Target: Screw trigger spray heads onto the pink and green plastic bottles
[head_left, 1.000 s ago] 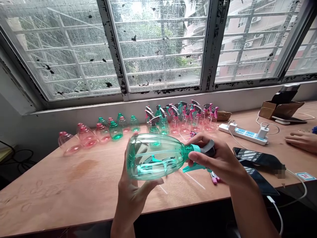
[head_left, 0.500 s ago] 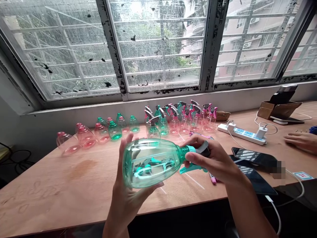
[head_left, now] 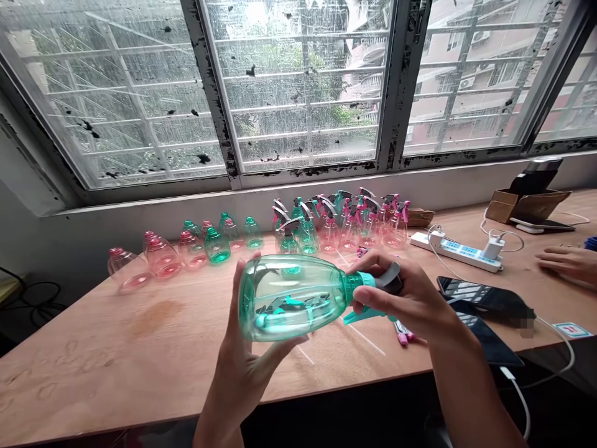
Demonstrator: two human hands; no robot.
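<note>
Green spray bottle (head_left: 296, 297), I see, is held sideways above the wooden table (head_left: 153, 373), base cupped by the left hand (head_left: 245, 361), turquoise collar (head_left: 368, 279) pinched in the right hand (head_left: 413, 298).

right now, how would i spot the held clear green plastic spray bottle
Below the wide window, find the brown wooden table. Above it, the green spray bottle lies sideways between left hand and right hand, unlike pink and green plastic bottles standing behind.
</note>
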